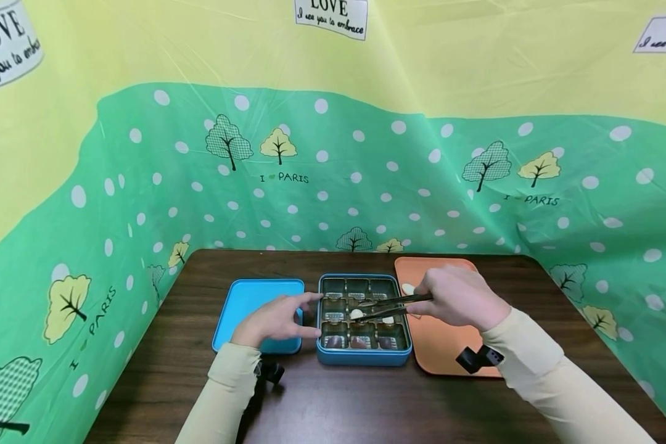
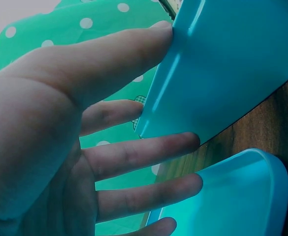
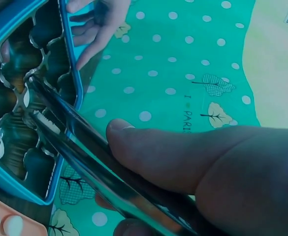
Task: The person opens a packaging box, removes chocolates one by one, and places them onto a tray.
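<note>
My right hand (image 1: 457, 296) grips dark metal tongs (image 3: 80, 142) with thumb and fingers. The tongs reach leftward over a blue box (image 1: 363, 357) with a dark insert of several compartments. Their serrated tips stand apart at the middle compartment, where a small white piece (image 1: 357, 314) shows right by the lower tip. Another white piece (image 1: 387, 320) lies in the compartment to its right. At the box's left side is my left hand (image 1: 280, 319), fingers straight and spread. In the left wrist view its thumb touches the box's rim and a fingertip meets the blue wall (image 2: 237, 59).
A blue lid (image 1: 266, 288) lies on the dark wooden table (image 1: 333, 407), left of the box and partly under my left hand. On the right, an orange tray (image 1: 449, 354) holds several white pieces (image 1: 407, 288). A patterned green and yellow cloth (image 1: 366, 160) hangs behind.
</note>
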Motion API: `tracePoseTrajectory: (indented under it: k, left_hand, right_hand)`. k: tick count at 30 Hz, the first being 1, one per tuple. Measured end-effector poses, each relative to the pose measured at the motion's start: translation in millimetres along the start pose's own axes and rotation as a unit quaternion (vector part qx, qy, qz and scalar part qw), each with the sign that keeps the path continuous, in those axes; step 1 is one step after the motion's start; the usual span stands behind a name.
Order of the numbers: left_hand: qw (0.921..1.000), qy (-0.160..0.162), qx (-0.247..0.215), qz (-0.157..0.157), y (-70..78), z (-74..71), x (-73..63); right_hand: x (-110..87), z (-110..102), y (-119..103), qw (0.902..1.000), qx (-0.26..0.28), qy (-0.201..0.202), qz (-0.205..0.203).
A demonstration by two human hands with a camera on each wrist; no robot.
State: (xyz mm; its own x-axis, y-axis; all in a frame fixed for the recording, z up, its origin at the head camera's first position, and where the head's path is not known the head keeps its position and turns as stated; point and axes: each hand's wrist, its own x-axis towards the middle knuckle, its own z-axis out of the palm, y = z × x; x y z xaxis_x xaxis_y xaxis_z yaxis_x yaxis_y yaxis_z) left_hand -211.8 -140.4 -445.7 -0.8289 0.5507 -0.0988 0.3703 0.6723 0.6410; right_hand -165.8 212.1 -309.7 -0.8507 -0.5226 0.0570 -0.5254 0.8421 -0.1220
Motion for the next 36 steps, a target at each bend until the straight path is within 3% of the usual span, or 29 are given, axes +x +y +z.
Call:
tracePoseTrajectory:
  k: [11,36]
  left_hand:
    - [1.0,-0.001,-0.003,-0.008,0.6,-0.6,0.0]
    - [0.9999,-0.005,-0.009,-0.001,1.1,-0.7,-0.5]
  right_hand:
    - [8.3,3.8,-14.3,0.9991,-0.022,-0.01,0.034]
    - [14.5,-1.4,-26.8,0.997,-0.034,-0.049,0.05]
